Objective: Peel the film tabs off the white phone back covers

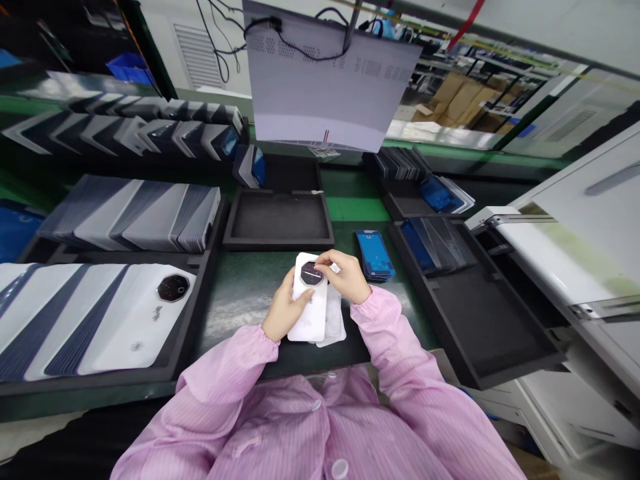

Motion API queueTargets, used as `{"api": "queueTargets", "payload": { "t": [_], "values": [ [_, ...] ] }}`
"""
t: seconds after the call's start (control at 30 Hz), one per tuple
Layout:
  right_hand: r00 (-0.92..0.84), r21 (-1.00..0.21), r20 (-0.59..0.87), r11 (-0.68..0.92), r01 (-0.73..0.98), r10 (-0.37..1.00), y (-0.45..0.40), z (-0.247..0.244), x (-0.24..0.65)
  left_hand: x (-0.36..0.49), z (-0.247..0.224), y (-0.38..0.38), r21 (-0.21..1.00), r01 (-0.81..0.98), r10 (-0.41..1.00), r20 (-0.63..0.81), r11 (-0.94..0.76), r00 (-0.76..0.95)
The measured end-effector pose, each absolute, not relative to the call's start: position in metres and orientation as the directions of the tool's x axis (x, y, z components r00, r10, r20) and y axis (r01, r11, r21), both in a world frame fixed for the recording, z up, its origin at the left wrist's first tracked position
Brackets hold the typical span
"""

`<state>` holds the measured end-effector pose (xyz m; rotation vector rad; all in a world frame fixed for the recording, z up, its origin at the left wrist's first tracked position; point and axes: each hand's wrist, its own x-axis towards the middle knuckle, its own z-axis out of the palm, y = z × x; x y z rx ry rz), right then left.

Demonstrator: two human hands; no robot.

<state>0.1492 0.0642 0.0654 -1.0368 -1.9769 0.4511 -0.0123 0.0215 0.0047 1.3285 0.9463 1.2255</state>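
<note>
A white phone back cover (311,317) with a dark octagonal camera window lies tilted in front of me. My left hand (287,308) is closed round its left edge, the thumb lying on its face below the window. The fingers of my right hand (345,275) are pinched together at the window's upper right corner; whether they hold something small there cannot be made out. Partly under the cover, pale translucent sheets (335,323) rest on the green table. A stack of blue-faced phone-sized parts (375,255) stands just beyond my right hand.
Black trays with rows of white covers (145,320) fill the left side. A shallow black tray (280,219) lies ahead. On the right, another black tray (485,320) holds blue and clear pieces (440,245). A large grey monitor back (325,80) hangs over the far edge.
</note>
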Motion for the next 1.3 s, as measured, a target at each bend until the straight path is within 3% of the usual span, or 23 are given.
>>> {"api": "queueTargets", "payload": {
  "t": [0.13,0.33,0.43,0.6,0.77,0.87,1.1,1.2,1.3],
  "values": [
    [-0.328,-0.579,0.552,0.635,0.511,0.767,0.061,0.063,0.149,-0.011,0.004,0.021,0.985,-0.133,0.980,0.130,-0.110,0.151],
    [-0.358,-0.416,0.670,0.728,0.545,0.650,0.058,0.057,0.146,-0.012,0.009,0.022,0.992,-0.019,0.990,0.127,-0.126,0.062],
    [-0.309,-0.383,0.693,0.696,0.607,0.651,0.057,0.052,0.145,-0.012,0.011,0.022,0.992,-0.006,0.991,0.124,-0.124,0.056],
    [-0.156,-0.551,0.587,0.534,0.641,0.794,0.055,0.041,0.145,-0.011,0.012,0.019,0.993,-0.062,0.991,0.103,-0.098,0.081],
    [-0.091,-0.817,0.306,0.311,0.485,0.948,0.059,0.034,0.147,-0.011,0.009,0.018,0.994,-0.069,0.989,0.092,-0.084,0.117],
    [-0.061,-0.915,0.188,0.198,0.351,0.980,0.064,0.031,0.152,-0.011,0.007,0.019,0.994,-0.091,0.984,0.081,-0.067,0.157],
    [0.063,-0.937,0.243,0.218,0.275,0.968,0.077,0.027,0.167,-0.007,0.011,0.019,0.972,-0.234,0.977,0.032,0.019,0.212],
    [0.350,-0.934,0.356,0.315,0.171,0.867,0.086,0.031,0.185,-0.011,0.015,0.023,0.944,-0.323,0.988,-0.016,0.066,0.156],
    [0.536,-0.916,0.348,0.400,0.021,0.769,0.091,0.037,0.205,-0.021,0.017,0.031,0.910,-0.409,0.998,-0.065,0.059,0.000]
  ]
}}
